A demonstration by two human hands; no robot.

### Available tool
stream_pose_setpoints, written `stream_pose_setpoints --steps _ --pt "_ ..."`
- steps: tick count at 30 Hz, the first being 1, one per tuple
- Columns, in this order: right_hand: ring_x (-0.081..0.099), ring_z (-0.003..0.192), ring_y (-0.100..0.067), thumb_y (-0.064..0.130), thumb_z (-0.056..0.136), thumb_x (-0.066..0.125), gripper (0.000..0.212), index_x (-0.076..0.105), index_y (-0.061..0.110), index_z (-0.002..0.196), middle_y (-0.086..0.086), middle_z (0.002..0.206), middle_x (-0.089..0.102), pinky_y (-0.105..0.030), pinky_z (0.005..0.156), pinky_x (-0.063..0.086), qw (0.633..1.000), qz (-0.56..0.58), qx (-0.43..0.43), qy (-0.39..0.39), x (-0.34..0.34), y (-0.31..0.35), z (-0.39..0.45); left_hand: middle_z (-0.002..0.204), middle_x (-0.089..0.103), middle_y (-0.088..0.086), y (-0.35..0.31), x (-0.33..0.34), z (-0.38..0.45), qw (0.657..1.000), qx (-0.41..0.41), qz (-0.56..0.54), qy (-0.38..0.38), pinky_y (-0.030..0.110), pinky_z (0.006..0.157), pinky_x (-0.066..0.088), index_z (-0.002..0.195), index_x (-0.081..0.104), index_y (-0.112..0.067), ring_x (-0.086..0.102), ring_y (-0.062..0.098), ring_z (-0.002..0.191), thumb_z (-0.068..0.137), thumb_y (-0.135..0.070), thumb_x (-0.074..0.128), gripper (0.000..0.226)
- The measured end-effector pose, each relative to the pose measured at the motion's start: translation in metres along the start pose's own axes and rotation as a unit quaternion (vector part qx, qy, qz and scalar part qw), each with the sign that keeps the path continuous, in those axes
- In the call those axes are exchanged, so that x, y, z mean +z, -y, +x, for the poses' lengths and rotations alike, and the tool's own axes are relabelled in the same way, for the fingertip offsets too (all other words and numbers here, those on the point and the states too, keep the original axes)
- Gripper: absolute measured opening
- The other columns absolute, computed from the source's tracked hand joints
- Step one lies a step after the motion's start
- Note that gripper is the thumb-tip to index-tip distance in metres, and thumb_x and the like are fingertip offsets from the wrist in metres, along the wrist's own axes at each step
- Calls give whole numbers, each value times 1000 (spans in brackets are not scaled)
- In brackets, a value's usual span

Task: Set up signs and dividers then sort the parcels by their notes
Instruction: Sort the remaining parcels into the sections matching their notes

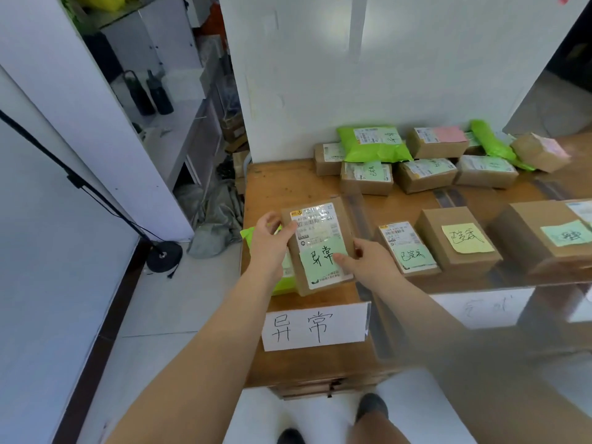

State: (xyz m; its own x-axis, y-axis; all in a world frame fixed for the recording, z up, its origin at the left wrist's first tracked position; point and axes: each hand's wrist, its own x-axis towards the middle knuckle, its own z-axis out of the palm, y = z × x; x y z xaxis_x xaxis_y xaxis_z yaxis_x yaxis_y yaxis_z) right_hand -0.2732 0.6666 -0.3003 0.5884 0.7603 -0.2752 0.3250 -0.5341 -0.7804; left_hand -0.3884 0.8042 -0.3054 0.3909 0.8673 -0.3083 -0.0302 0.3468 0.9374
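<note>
Head view looks steeply down (close) over the table (272, 184).

The brown cardboard parcel (320, 245) carries a white printed label and a pale green sticky note (322, 256) with black handwriting. A white paper sign (315, 326) bears black characters. The wooden table (272, 184) is orange-brown. Lime-green plastic mailers (373, 145) lie among brown boxes; one pink note (448, 134), one yellow note (466, 237).

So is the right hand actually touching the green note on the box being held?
Touching. The head view shows the right hand with its thumb lying on the green note stuck on the cardboard parcel.
</note>
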Motion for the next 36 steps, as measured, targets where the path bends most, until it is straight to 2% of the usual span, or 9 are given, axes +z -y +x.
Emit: stream_pose_setpoints --steps 3,7,12,18,21,24,27,31,36 --pt "58 77 -4 30 86 64 31 60 17 114 1 112 68 -11 50 43 1000 -2 6 2 0 -10 13 129 56 11 15 12 7 1000 -26 -6 -7 43 96 48 128 45 -8 59 26 112 89 -7 60 43" --pt "58 81 -7 28 87 63 32 59 14 116 -1 114 67 -12 53 44 1000 5 23 8 -2 -21 33 129 57 10 25 22 26 998 -36 42 15 46 99 46 133 46 -10 56 26 117 87 -4 61 48" --pt "61 98 -18 28 90 59 31 56 11 115 -5 117 64 -25 71 49 996 -24 77 46 3 -32 57 129 57 8 42 29 43 991 -67 119 14 46 99 46 136 46 -15 56 26 116 86 -8 62 53" --pt "61 101 -23 32 90 58 38 51 7 118 -8 116 63 -31 75 51 991 -56 111 50 10 -39 76 120 57 -6 59 34 54 965 -25 259 36 31 86 48 137 42 -20 54 12 104 82 -22 69 62" --pt "61 98 -21 32 90 57 40 47 7 121 -8 118 61 -26 66 48 989 -56 128 47 14 -40 78 108 55 -9 65 35 55 951 2 305 50 21 74 40 132 47 -19 49 5 92 83 -24 68 53" --pt "58 93 -17 31 92 55 39 45 8 121 -8 121 60 -18 54 40 988 -62 137 48 19 -43 76 110 58 -6 70 33 53 941 6 334 58 22 73 39 128 50 -17 48 5 91 84 -23 67 48" --pt "61 101 -21 28 92 55 39 42 9 123 -8 123 59 -21 61 46 988 -57 137 44 22 -40 71 119 61 0 69 31 51 931 12 358 63 27 77 43 126 51 -15 55 12 99 83 -21 67 45" --pt "59 107 -23 23 89 59 38 43 15 123 -5 122 58 -32 75 55 994 -85 59 16 12 -20 63 130 53 -1 48 35 47 900 81 421 79 29 93 38 134 46 -16 47 22 125 85 -20 64 52" --pt "33 128 -28 28 91 51 48 37 12 134 -8 140 38 -40 98 39 964 -247 -92 -45 -41 11 61 146 38 4 -7 69 39 802 194 557 90 39 108 32 141 36 -17 35 24 134 91 -27 55 55"
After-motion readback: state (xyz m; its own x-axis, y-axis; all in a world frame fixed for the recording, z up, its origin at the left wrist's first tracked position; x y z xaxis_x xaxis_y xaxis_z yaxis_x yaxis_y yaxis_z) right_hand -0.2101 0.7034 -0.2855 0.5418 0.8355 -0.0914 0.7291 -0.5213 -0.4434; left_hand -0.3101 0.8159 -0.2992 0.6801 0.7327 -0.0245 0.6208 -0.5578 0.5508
